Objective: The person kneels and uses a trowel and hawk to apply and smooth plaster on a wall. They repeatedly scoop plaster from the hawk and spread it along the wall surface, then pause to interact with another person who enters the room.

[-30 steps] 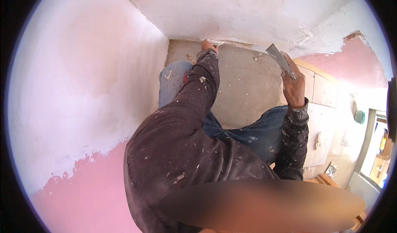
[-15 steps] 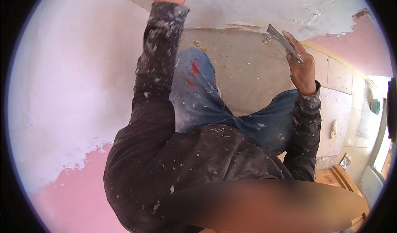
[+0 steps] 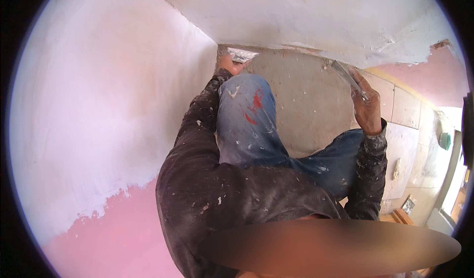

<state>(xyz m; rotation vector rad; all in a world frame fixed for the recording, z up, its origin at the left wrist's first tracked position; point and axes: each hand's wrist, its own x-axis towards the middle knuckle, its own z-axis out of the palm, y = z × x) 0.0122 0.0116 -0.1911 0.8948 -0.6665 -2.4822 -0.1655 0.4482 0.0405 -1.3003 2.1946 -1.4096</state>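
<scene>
Down by the corner where two walls meet the floor, my left hand (image 3: 232, 65) is closed on a wide putty knife (image 3: 242, 55). White putty covers much of its blade, while its handle is hidden in the hand. The blade is low, near the foot of the far wall (image 3: 306, 16); whether it touches the wall I cannot tell. My right hand (image 3: 368, 105) is beyond my right knee and grips a second putty knife (image 3: 348, 80), its grey metal blade slanting up and left. Fresh-looking white coating covers the far wall and the left wall (image 3: 108, 105).
Pink paint (image 3: 113, 228) shows on the lower left and at the far right. Bare grey floor (image 3: 311, 100) lies between my knees and the far wall. At the right are a pale board (image 3: 399, 154) with a putty lump, a green object (image 3: 445, 140) and wooden pieces (image 3: 402, 216).
My left hand has come down from high on the far wall to the corner by the floor. My right hand keeps its putty knife and appears slightly lower; the whole view has shifted.
</scene>
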